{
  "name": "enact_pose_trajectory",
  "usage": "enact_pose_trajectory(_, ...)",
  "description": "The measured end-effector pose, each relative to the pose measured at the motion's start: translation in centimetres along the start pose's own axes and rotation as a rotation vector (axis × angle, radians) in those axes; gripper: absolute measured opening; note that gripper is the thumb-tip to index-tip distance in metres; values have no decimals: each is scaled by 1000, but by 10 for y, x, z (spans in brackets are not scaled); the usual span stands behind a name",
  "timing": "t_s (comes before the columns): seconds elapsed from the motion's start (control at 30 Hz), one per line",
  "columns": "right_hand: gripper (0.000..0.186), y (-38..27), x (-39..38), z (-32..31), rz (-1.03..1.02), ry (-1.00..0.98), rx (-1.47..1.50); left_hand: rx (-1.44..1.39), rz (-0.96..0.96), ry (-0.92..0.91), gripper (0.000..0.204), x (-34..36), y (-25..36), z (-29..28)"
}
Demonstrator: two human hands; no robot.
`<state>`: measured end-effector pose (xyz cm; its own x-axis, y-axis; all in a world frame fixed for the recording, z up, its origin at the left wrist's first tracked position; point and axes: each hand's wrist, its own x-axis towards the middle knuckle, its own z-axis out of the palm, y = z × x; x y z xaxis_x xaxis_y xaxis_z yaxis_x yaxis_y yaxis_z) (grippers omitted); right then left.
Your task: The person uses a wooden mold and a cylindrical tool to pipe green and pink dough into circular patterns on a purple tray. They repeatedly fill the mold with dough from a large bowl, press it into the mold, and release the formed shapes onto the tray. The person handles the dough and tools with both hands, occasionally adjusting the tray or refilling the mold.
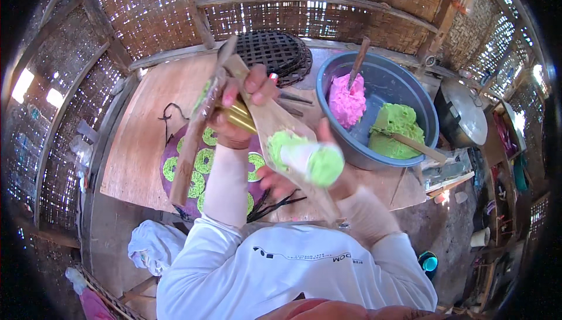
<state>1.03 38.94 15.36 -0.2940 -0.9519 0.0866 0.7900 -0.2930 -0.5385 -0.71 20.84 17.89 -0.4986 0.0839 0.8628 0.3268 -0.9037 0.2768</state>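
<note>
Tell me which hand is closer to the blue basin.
Right. The right hand, holding green dough, sits just beside the blue basin; the left hand is raised farther away over the table.

Your left hand grips a brass nozzle against a long wooden press. Your right hand squeezes a cloth bag of green dough. Beyond sit green dough rings on a purple tray and a blue basin.

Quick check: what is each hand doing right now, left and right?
Left hand: closed around a brass tube and flat wooden stick.
Right hand: closed on a wooden paddle bearing green dough.
</note>
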Motion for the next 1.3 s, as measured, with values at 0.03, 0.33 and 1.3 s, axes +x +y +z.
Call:
enact_pose_trajectory(0.03, 86, 7, 5, 3, 55, -169, 104, -28, 33, -17, 38, -8, -8, -8)
enact_pose_trajectory(0.33, 80, -8, -41, -14, -332, 275, -184, 1271, -313, 1015, 33, -81, 65, -1)
enact_pose_trajectory(1.3, 83, 6, 21, -25, 128, 187, -1051, 1639, -864, 474, 58, -118, 37, 31)
